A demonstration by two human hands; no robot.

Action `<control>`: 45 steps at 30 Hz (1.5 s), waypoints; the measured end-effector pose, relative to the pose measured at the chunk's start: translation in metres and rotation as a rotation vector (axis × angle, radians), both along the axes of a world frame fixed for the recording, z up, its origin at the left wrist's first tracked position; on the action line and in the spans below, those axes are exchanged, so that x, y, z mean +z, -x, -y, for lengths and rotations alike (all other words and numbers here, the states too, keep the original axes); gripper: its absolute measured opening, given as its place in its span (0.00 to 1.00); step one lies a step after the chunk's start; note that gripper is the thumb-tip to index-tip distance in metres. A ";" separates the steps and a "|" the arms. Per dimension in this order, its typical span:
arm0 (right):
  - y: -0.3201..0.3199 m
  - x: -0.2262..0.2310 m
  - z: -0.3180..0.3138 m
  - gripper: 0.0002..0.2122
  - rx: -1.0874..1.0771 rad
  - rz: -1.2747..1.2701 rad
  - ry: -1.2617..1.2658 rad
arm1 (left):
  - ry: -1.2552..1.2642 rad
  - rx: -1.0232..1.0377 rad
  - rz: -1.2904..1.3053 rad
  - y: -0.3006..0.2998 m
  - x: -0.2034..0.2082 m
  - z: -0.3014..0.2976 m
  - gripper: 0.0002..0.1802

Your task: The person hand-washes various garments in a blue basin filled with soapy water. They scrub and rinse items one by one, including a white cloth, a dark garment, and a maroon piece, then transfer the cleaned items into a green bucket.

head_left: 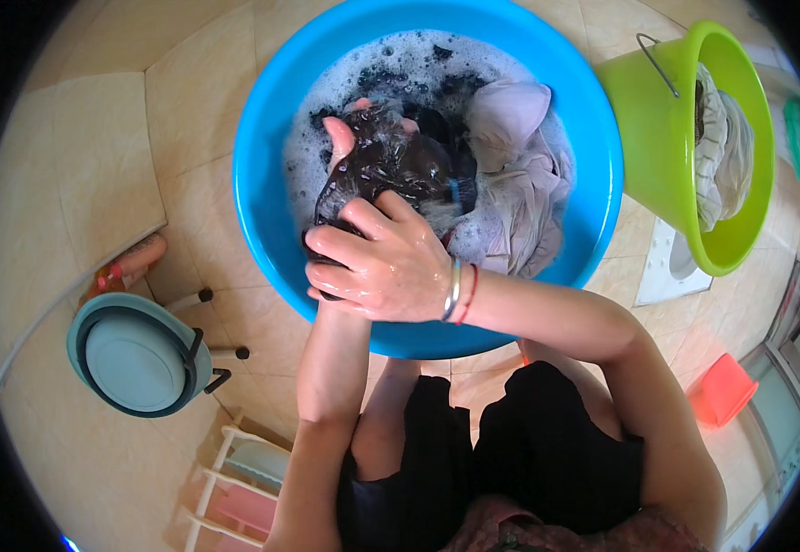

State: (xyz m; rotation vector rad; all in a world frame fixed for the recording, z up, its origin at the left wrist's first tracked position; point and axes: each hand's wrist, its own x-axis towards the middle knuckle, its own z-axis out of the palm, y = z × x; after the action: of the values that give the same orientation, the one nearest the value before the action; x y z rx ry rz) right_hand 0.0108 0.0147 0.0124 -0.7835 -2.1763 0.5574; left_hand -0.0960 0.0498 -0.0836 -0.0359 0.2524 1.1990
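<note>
A round blue basin (pixel 267 198) of soapy water sits on the tiled floor in front of me. A wet dark garment (pixel 391 166) is bunched over its near side. My right hand (pixel 383 267), with bangles at the wrist, clamps down on the garment's near end. My left hand (pixel 340 138) is under the far part of the same garment, only its fingers showing past the cloth. A pale pinkish cloth (pixel 520 175) lies soaking to the right in the foam.
A green bucket (pixel 657 138) with a wire handle holds striped cloth at the right. A teal stool (pixel 138 354) stands at the left, an orange-red object (pixel 724 388) at the lower right, a small rack (pixel 239 478) near my left knee.
</note>
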 end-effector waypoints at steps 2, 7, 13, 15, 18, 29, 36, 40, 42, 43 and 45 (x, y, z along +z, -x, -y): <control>-0.009 -0.011 -0.012 0.08 -0.077 -0.007 -0.076 | 0.079 -0.043 0.111 -0.022 -0.003 -0.008 0.29; -0.002 0.001 -0.028 0.12 -0.086 -0.191 -0.101 | 0.194 -0.076 -0.215 -0.001 -0.006 0.000 0.33; -0.011 -0.006 -0.045 0.10 -0.128 -0.278 0.007 | 0.194 0.189 -0.328 -0.033 0.007 0.019 0.22; -0.012 -0.017 -0.053 0.07 -0.177 -0.302 0.039 | 0.210 0.283 -0.372 -0.039 0.012 0.021 0.18; -0.027 -0.034 -0.066 0.04 -0.246 -0.305 0.258 | 0.423 0.361 -0.649 -0.042 0.027 0.015 0.17; -0.124 -0.074 -0.046 0.19 -0.223 -0.124 0.716 | 0.182 0.146 -0.952 -0.024 0.060 0.014 0.38; -0.107 -0.055 -0.047 0.19 -0.245 -0.610 1.298 | -0.265 0.007 -1.380 -0.034 0.062 0.010 0.49; -0.111 -0.054 -0.034 0.15 -0.299 -1.315 1.543 | -0.308 -0.055 -1.732 -0.018 0.022 0.022 0.37; -0.127 -0.055 -0.031 0.15 -0.233 -1.523 1.593 | -0.400 -0.162 -2.046 0.002 0.000 0.028 0.30; -0.136 -0.057 -0.032 0.15 -0.148 -1.571 1.600 | -0.237 -0.288 -1.985 0.008 -0.002 0.029 0.26; -0.151 -0.067 -0.029 0.15 -0.082 -1.649 1.589 | 0.081 -0.520 -1.834 0.017 -0.003 0.028 0.20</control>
State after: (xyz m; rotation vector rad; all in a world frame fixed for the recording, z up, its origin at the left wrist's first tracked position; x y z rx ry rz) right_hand 0.1616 0.0438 -0.0545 -0.5893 0.0988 1.9487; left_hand -0.1129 0.0216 -0.0866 1.0361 1.7690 0.3690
